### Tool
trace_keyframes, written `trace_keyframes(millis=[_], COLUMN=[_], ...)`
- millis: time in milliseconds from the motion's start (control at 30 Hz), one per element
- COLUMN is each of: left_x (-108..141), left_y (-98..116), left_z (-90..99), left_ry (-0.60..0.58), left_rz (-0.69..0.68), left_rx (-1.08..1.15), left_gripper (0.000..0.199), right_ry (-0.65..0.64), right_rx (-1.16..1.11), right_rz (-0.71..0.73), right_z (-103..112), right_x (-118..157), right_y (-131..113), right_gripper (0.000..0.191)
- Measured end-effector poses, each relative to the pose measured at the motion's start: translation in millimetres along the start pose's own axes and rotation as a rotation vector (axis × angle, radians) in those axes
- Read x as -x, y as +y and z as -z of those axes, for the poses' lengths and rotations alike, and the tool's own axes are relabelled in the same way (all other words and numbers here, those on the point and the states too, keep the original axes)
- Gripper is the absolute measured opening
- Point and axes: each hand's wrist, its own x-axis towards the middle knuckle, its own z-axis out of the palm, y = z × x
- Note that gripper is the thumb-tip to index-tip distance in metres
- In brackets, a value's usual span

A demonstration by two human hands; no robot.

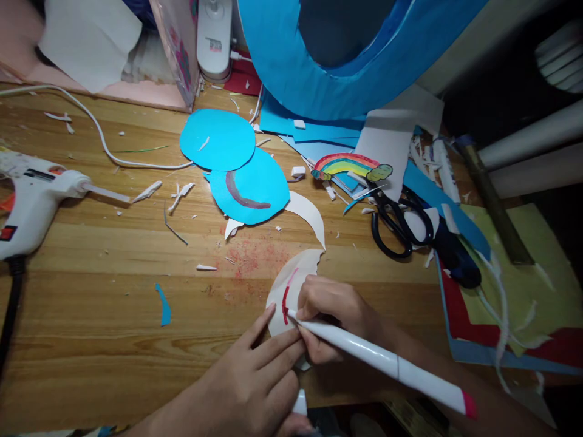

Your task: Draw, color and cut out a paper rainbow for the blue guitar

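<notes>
A small white paper piece (279, 291) with a rounded edge lies near the table's front edge, bearing a dark red curved stroke and a fainter pink line. My right hand (334, 312) pinches a white marker (373, 352) with a pink end, its tip on the red stroke. Spread over the lower part of the paper is my left hand (259, 376), fingers apart and pressing it down. A white cap-like piece (299, 403) shows beside the left hand; whether that hand grips it is unclear. Two blue paper shapes (217, 139) overlap above, one with a dark purple curve.
A white glue gun (36, 200) lies at left. Black-handled scissors (392, 230) and a paper rainbow (348, 165) are at right, near a dark blue cutter (460, 261) and coloured sheets (528, 291). A large blue ring (273, 67) stands behind. Paper scraps and a white cable surround them.
</notes>
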Motion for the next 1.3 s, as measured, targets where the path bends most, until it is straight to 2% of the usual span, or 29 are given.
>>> trace_keyframes(millis=[333, 467, 633, 767, 1300], left_x=[-0.6, -0.3, -1.1, 0.3, -0.4], left_y=[0.8, 1.5, -0.9, -2.6, -4.0], left_z=[1.1, 1.8, 1.9, 0.9, -0.8], left_ry=[0.001, 0.003, 0.011, 0.010, 0.024], left_rz=[0.003, 0.013, -0.009, -0.019, -0.031], left_rx=[0.022, 0.023, 0.004, -0.023, -0.048], left_gripper=[0.032, 0.032, 0.031, 0.031, 0.039], right_ry=[0.019, -0.015, 0.082, 0.182, 0.154], right_rx=[-0.025, -0.034, -0.019, 0.017, 0.053], right_rz=[-0.011, -0.010, 0.001, -0.067, -0.058], right_z=[0.1, -0.4, -1.6, 0.2, 2.7], right_x=[3.4, 3.5, 3.6, 2.6, 0.8], right_y=[2.0, 3.1, 6.1, 6.2, 6.9], right_gripper=[0.026, 0.025, 0.026, 0.026, 0.025])
